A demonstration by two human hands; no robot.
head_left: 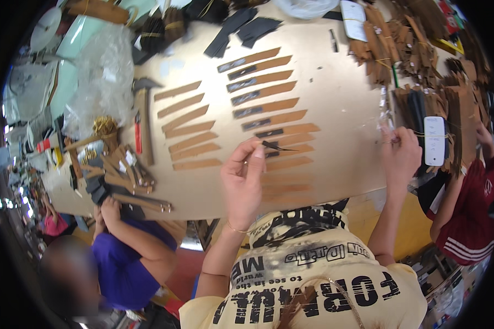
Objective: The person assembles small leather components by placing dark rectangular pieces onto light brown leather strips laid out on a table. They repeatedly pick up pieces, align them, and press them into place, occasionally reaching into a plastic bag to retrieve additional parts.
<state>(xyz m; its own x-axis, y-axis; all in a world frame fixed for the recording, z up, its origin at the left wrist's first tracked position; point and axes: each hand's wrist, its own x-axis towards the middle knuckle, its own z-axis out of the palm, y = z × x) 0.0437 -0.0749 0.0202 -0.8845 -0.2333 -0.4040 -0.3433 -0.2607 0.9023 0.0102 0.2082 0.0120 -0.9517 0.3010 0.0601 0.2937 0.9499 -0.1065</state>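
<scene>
My left hand (242,174) is raised over the column of leather strips, its thumb and finger pinched on a small thin dark piece (279,147). Tan leather strips (280,102) lie under and beyond it, slanted one above another, several with a dark patch at the left end. The nearest ones look blurred. Off to the right, my right hand (403,160) is closed at the fingertips on the lower end of a narrow clear plastic strip (385,107). A second column of plain tan strips (187,122) lies left of my left hand.
A hammer (142,118) and a red-handled tool (138,134) lie left. Bundled brown pieces (458,118) and a white tag (434,141) are at right. Black pieces (258,32) lie at the far side. Co-workers sit on both sides; one wears a purple sleeve (121,263).
</scene>
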